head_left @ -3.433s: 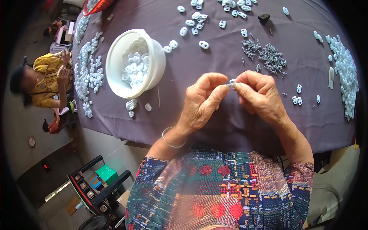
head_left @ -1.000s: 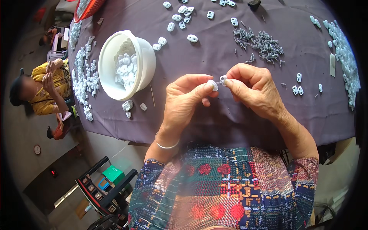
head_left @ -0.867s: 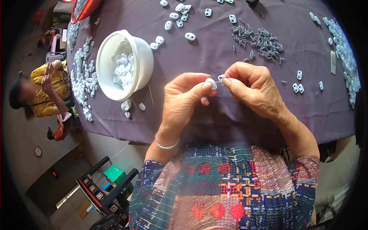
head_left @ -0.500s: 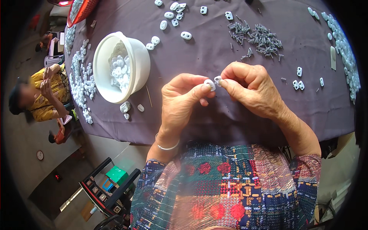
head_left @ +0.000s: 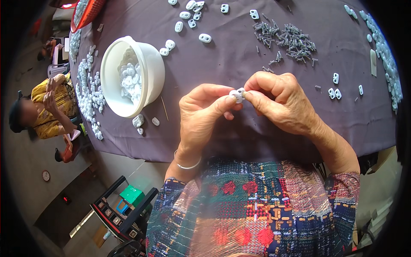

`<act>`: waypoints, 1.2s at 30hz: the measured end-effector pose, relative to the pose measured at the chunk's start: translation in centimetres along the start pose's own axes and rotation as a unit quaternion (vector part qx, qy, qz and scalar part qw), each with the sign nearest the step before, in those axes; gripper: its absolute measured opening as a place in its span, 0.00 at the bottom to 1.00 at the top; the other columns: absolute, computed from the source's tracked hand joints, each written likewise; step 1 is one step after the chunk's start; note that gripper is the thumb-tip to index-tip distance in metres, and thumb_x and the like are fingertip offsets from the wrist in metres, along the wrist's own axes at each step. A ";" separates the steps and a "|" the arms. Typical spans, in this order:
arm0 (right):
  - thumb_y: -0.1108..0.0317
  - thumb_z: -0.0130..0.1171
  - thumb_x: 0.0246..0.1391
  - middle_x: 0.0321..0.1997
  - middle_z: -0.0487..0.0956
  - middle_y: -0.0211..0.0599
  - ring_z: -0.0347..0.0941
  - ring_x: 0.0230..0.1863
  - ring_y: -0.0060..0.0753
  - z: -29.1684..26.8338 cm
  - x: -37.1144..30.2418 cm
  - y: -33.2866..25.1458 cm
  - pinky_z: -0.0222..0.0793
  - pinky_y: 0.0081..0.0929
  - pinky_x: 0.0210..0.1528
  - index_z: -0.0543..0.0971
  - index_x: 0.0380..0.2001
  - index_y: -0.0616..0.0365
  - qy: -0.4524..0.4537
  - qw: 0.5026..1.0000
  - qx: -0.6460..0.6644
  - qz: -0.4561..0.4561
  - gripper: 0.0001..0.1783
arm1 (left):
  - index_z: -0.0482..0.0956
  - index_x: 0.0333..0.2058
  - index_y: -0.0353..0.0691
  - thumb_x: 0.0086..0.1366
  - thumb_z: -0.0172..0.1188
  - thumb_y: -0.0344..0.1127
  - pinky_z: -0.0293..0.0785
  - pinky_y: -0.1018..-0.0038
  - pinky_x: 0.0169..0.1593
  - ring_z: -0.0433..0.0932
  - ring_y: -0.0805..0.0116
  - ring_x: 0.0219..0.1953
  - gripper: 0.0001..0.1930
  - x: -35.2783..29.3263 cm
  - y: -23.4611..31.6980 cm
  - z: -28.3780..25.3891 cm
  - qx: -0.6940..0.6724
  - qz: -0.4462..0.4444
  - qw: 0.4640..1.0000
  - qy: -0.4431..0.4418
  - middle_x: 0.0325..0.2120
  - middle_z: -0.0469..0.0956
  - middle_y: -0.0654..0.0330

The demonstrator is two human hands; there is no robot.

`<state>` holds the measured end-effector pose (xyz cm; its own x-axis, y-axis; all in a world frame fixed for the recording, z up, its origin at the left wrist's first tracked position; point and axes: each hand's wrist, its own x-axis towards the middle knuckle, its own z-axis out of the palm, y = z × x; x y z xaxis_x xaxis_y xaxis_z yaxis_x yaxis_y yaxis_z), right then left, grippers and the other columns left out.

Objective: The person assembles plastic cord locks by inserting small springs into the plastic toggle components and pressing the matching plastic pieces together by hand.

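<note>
Above the table's near side, my left hand [head_left: 202, 109] pinches a white oval cord lock shell [head_left: 233, 94] between thumb and forefinger. Opposite it, my right hand [head_left: 284, 103] grips a smaller white cord lock insert [head_left: 241, 91], largely covered by its fingertips. The two pieces meet between my hands; how deep one sits in the other is hidden. Beyond my right hand lies a heap of small metal springs [head_left: 297, 45]. Several white cord lock pieces [head_left: 205, 38] are scattered past my left hand, and a few more [head_left: 335, 93] lie to the right.
A white plastic tub [head_left: 153, 75], tilted toward the left, holds more white pieces. Loose pieces [head_left: 87, 92] spread along the left edge near a red basket [head_left: 92, 17], with another long pile [head_left: 387, 60] at the right. A thin stick [head_left: 165, 108] and a stone [head_left: 138, 121] lie nearby. A person [head_left: 55, 105] sits at left.
My right hand has come slightly left, bringing the insert against the shell. Half a second ago a small gap showed between the two pieces. My left hand stays nearly in place.
</note>
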<state>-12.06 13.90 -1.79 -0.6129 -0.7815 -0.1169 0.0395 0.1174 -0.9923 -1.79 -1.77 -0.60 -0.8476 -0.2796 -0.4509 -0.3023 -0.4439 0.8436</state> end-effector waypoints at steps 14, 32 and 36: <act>0.74 0.53 0.52 0.15 0.71 0.29 0.65 0.16 0.15 0.2 0.0 0.3 0.59 0.17 0.18 0.74 0.25 0.64 0.005 0.999 -0.022 -0.028 0.05 | 0.76 0.34 0.31 0.56 0.60 0.24 0.75 0.81 0.29 0.79 0.71 0.27 0.07 -0.5 -0.7 0.8 0.037 0.052 0.997 0.035 0.28 0.79 0.55; 0.75 0.52 0.53 0.13 0.71 0.28 0.66 0.15 0.15 0.2 0.0 0.5 0.60 0.16 0.18 0.74 0.25 0.64 -0.008 1.000 -0.015 -0.019 0.05 | 0.75 0.34 0.31 0.56 0.60 0.22 0.77 0.80 0.32 0.78 0.72 0.27 0.06 -0.5 -1.3 0.9 0.046 0.077 0.995 0.045 0.29 0.78 0.57; 0.76 0.52 0.53 0.13 0.71 0.28 0.66 0.15 0.15 0.2 0.1 0.4 0.59 0.16 0.17 0.74 0.25 0.64 -0.014 1.000 -0.005 -0.016 0.05 | 0.75 0.34 0.31 0.56 0.60 0.22 0.77 0.80 0.32 0.78 0.72 0.27 0.06 -0.6 -1.1 1.1 0.045 0.078 0.995 0.050 0.29 0.78 0.56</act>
<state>-11.91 13.74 -2.17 -0.5907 -0.8022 -0.0872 0.0134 0.0983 -0.9951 -1.43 -0.23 -0.94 -0.8407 -0.4244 -0.3362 -0.2128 -0.3119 0.9260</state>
